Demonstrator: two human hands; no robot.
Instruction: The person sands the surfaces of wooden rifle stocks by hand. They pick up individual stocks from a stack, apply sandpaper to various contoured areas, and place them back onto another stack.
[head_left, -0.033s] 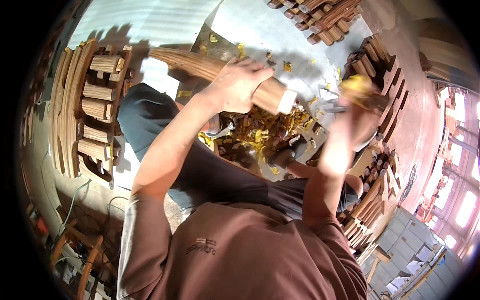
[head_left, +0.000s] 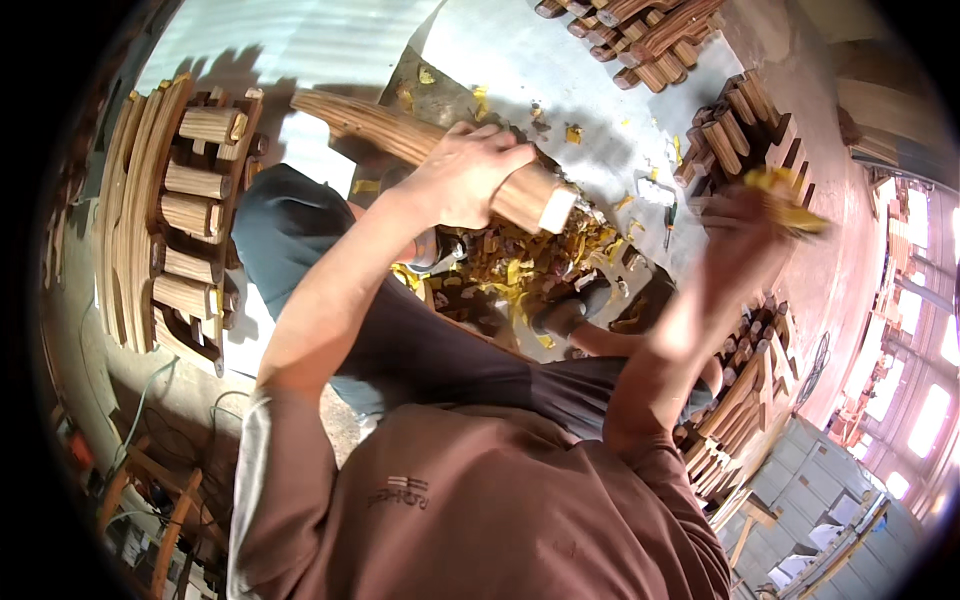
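My left hand [head_left: 460, 180] is wrapped over a long brown wooden bar [head_left: 365, 122], close to its pale, squared end. The bar slants from the upper left toward the middle, above my legs. Out to the right, my right hand [head_left: 748, 225] is raised and smeared by motion. A yellow, crumpled-looking piece [head_left: 790, 208] shows in its fingers, too blurred to name its kind. Beneath the bar's end lies a heap of yellow and brown scraps [head_left: 540, 255] on the floor, between my feet.
A rack-like stack of wooden frames [head_left: 140, 220] stands at my left. Piled wooden bars [head_left: 660, 40] lie at the far right, with more stacked pieces [head_left: 740, 400] beside my right knee. A slim dark-handled tool [head_left: 669, 222] is on the floor. Cables [head_left: 145, 400] trail at lower left.
My right hand has swung outward to the right with the yellow piece, away from the bar's end. The bar and my left hand have shifted slightly left.
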